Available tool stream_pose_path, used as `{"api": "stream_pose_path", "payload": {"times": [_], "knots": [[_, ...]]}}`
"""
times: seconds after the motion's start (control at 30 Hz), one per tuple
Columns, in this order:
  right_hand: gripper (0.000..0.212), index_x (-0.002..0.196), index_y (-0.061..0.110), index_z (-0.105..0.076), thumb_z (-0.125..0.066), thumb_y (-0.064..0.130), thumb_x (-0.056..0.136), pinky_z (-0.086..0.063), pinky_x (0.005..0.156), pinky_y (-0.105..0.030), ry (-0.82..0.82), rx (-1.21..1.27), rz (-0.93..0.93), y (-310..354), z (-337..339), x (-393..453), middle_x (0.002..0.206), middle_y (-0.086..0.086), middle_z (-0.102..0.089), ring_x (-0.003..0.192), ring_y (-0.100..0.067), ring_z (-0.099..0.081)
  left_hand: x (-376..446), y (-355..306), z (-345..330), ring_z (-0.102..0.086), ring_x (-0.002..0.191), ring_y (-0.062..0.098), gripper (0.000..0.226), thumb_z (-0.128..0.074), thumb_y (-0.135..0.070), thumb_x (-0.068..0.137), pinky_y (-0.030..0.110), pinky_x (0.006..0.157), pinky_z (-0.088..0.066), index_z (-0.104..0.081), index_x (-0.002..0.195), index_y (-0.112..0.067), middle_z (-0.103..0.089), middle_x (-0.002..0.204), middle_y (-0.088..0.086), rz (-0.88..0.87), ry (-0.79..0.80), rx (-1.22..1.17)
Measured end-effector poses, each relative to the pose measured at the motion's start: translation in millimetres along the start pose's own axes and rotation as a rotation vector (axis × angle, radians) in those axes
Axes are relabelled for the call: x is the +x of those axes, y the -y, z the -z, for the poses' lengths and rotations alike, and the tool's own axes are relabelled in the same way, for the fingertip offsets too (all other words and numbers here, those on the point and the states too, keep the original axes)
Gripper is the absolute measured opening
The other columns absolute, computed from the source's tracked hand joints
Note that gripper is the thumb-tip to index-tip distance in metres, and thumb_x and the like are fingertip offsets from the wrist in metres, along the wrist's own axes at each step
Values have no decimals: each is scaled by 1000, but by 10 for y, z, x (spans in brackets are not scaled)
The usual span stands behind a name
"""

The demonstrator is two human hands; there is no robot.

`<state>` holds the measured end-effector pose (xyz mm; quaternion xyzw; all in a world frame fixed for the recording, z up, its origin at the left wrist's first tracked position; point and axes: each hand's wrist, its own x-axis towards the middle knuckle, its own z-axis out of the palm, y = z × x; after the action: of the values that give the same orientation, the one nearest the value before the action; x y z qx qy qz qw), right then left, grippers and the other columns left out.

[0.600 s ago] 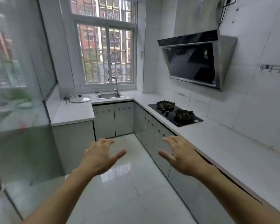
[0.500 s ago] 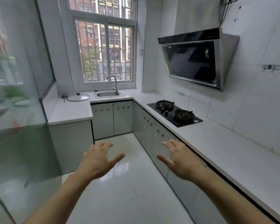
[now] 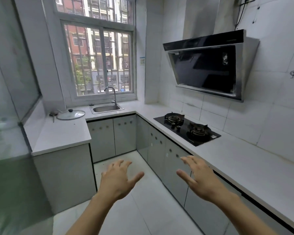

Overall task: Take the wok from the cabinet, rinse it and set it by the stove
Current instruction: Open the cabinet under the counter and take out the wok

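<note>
You have stepped deeper into the kitchen: the counters and cabinets sit closer than a moment ago, so the search for the wok can start. Your left hand [image 3: 119,179] hangs over the floor [image 3: 143,209], fingers spread and slack, holding nothing. A glass lid [image 3: 71,114] lies on the left counter [image 3: 61,134], the sink [image 3: 106,108] just right of it. Your right hand [image 3: 198,177] is likewise loose and empty, near the cabinet doors [image 3: 157,150] under the stove [image 3: 187,128]. The wok is not in view, presumably behind a shut door. The aisle is narrow; mind both counter edges
</note>
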<state>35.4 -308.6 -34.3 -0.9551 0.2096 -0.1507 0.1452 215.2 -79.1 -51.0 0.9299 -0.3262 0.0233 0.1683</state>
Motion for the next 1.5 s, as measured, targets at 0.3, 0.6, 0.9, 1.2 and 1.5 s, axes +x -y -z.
{"api": "stream_pose_path", "payload": {"times": [0.3,0.6,0.9,1.2,1.5], "knots": [[106,146,32,-31,-4,93,64,-26,116,-41,33,22,16,454,-372,1303,152,7,-31,142,-10,-19,1122,855,22,-35,134,17,86,-25,-87,74,44,107,-35,-38,141,-35,-39,148,-7,25,-12,-38],[94,147,31,-30,-12,85,73,-27,116,-43,60,81,-2,303,-897,2710,152,5,-30,142,-11,-19,2512,1198,-305,-38,130,15,81,-30,-85,76,43,104,-37,-41,138,-35,-43,142,-10,27,10,-38],[99,148,28,-30,-10,82,67,-24,116,-38,102,167,14,87,-1439,4692,154,2,-28,143,-13,-16,4348,1586,-349,-38,130,16,82,-29,-85,76,40,103,-40,-39,140,-34,-42,144,-9,111,13,50],[102,146,32,-31,-4,90,67,-27,115,-42,128,135,28,-270,-1781,6109,153,4,-29,143,-11,-18,5929,1696,-620,-35,132,19,78,-32,-81,80,42,103,-36,-38,141,-33,-40,146,-6,117,26,30],[85,146,31,-31,-14,78,78,-28,113,-35,127,32,-13,-429,-2226,7567,151,9,-30,140,-10,-22,7616,1967,-1138,-35,132,19,77,-32,-81,81,42,105,-35,-37,141,-33,-39,146,-6,50,93,-39]]}}
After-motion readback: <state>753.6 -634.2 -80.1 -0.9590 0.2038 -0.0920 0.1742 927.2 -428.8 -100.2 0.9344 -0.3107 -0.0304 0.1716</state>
